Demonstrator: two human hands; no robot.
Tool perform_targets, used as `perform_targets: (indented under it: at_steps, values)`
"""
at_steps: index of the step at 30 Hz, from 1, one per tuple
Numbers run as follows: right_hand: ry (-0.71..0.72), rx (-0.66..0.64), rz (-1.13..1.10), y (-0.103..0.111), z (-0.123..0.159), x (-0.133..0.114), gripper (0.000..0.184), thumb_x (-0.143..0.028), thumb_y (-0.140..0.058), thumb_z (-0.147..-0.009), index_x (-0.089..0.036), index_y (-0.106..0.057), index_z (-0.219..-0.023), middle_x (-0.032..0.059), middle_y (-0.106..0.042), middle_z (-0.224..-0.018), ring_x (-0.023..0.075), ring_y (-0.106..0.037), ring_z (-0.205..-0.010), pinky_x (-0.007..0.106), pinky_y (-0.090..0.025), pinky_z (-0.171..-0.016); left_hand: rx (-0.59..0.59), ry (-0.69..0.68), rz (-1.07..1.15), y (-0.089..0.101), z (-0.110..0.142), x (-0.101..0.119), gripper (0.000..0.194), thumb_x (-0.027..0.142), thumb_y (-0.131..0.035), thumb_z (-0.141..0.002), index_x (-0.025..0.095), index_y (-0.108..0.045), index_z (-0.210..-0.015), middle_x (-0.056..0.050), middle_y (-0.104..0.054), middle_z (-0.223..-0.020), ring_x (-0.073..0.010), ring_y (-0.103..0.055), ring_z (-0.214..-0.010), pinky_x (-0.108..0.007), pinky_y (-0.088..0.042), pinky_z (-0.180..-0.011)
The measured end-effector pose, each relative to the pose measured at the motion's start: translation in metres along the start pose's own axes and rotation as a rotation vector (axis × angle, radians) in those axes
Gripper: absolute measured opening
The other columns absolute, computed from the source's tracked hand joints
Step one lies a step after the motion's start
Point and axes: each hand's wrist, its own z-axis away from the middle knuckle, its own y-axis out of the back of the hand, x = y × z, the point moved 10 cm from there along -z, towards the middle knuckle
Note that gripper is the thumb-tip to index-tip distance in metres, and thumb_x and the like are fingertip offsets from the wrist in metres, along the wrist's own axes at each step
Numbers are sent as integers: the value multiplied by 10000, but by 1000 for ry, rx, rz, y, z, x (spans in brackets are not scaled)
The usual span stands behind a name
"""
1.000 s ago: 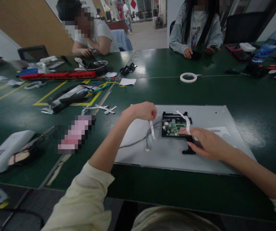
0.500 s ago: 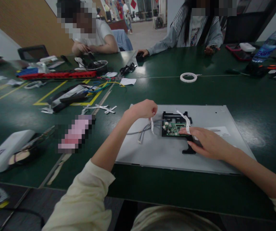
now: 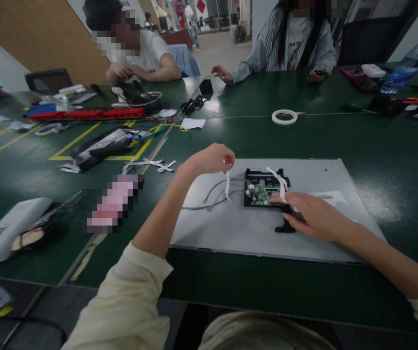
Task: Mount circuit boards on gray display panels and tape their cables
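Observation:
A grey metal panel (image 3: pixel 318 228) lies flat on the green table before me. On it sits a black bracket (image 3: pixel 285 224) carrying a small green circuit board (image 3: pixel 260 194). My left hand (image 3: pixel 209 159) is raised over the panel's left part, fingers pinched on a white tape strip (image 3: pixel 227 184) that hangs down beside grey cables (image 3: pixel 212 193) running to the board. My right hand (image 3: pixel 313 215) rests on the bracket's right side, fingers stretched toward the board, touching another white strip (image 3: pixel 281 183).
A roll of white tape (image 3: pixel 285 116) lies beyond the panel. To the left are coloured wires (image 3: pixel 150 132), a red bar (image 3: pixel 85 114), tape scraps (image 3: pixel 158 165) and a white device (image 3: pixel 8 233). Two people sit across the table; a water bottle (image 3: pixel 411 63) stands far right.
My left hand has risen and shifted slightly away, lifting the tape strip; the grey cables have swung left and flattened. The person opposite has reached an arm across the table. My right hand stays put.

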Motion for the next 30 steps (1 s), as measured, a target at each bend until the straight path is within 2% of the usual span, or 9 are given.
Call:
perform_targets:
  at_steps: [5, 10, 12, 16, 18, 21, 26, 28, 30]
  values:
    - [-33, -31, -46, -2, 0, 4, 408, -266, -462, -898, -165, -451, -1294, 115, -569, -1241, 229, -548, -1143, 462, -476, -975, 10, 30, 28, 3, 1, -4, 219, 186, -533, -696, 162, -703, -832, -10, -701, -804, -132, -633, -769, -188, -420, -665]
    - [-33, -31, -48, -3, 1, 5, 393, -266, -453, -908, -154, -447, -1285, 118, -561, -1250, 220, -529, -1170, 448, -463, -994, 27, -37, 228, 9, 3, 7, 195, 242, -574, -714, 149, -692, -838, -7, -696, -798, -115, -630, -743, -193, -442, -694]
    - [-51, -39, -61, -4, 1, 6, 407, -274, -456, -906, -165, -442, -1298, 111, -560, -1252, 221, -533, -1164, 453, -464, -989, 107, -25, 346, 21, 6, 5, 207, 259, -576, -743, 127, -676, -868, -28, -693, -815, -110, -626, -735, -204, -462, -702]
    - [-66, -36, -91, -1, 1, 6, 438, -272, -470, -898, -179, -421, -1323, 103, -565, -1244, 220, -541, -1153, 451, -470, -979, 373, 59, 573, 51, 17, -6, 256, 290, -561, -810, 94, -628, -961, -78, -672, -917, -113, -630, -791, -231, -508, -727]
    - [-77, -18, -116, 1, 0, 6, 452, -269, -472, -898, -194, -401, -1337, 96, -556, -1257, 219, -534, -1164, 449, -465, -985, 404, 58, 678, 56, 21, 1, 258, 294, -569, -824, 96, -611, -983, -74, -660, -930, -112, -634, -799, -238, -523, -732]
    - [-120, 97, -139, 14, 1, 8, 497, -276, -506, -881, -219, -374, -1357, 95, -527, -1295, 233, -518, -1188, 458, -448, -1003, 317, 27, 840, 49, 22, 28, 222, 276, -602, -817, 105, -605, -959, -56, -652, -884, -104, -638, -761, -242, -538, -723]
    - [-192, 485, -167, 55, 10, 3, 599, -250, -591, -831, -291, -291, -1349, 81, -514, -1318, 241, -567, -1131, 486, -455, -982, 182, 60, 1141, 18, 17, 69, 77, 150, -595, -803, 112, -588, -869, -14, -623, -762, -77, -632, -677, -248, -559, -722]
    - [-192, 553, -193, 62, 13, -3, 604, -244, -601, -824, -288, -277, -1333, 78, -574, -1243, 235, -601, -1075, 470, -486, -945, 141, 69, 1221, 5, 13, 80, 46, 105, -597, -785, 114, -576, -825, 1, -605, -733, -74, -635, -647, -245, -562, -704]
    - [-202, 550, -180, 61, 11, -7, 509, -252, -600, -823, -281, -362, -1272, 59, -643, -1111, 247, -605, -1068, 478, -484, -948, 130, 86, 1248, -5, 9, 85, 50, 80, -601, -773, 115, -571, -794, 10, -595, -708, -73, -637, -620, -235, -560, -674]
